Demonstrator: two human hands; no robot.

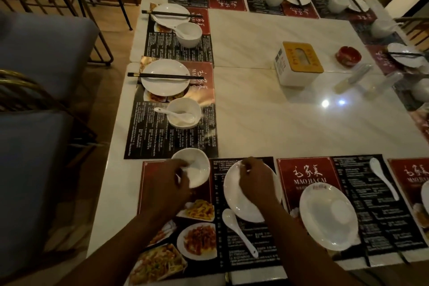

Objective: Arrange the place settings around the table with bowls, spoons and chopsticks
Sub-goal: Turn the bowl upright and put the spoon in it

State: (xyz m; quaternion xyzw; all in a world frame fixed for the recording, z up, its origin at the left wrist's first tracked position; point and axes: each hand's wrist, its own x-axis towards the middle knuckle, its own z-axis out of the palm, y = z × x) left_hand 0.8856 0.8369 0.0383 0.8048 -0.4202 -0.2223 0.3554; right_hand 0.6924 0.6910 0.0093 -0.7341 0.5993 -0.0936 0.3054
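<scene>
My left hand grips the near rim of a small white bowl at the top of the nearest placemat. My right hand holds the far rim of a white plate just right of the bowl. A white spoon lies loose on the mat below the plate. On the mat to the right sit another white plate, a spoon and dark chopsticks lying along the mat.
Along the left and far sides, finished settings show plates with chopsticks across them and bowls holding spoons. A white tissue box and red ashtray stand mid-table. Cushioned chairs line the left side.
</scene>
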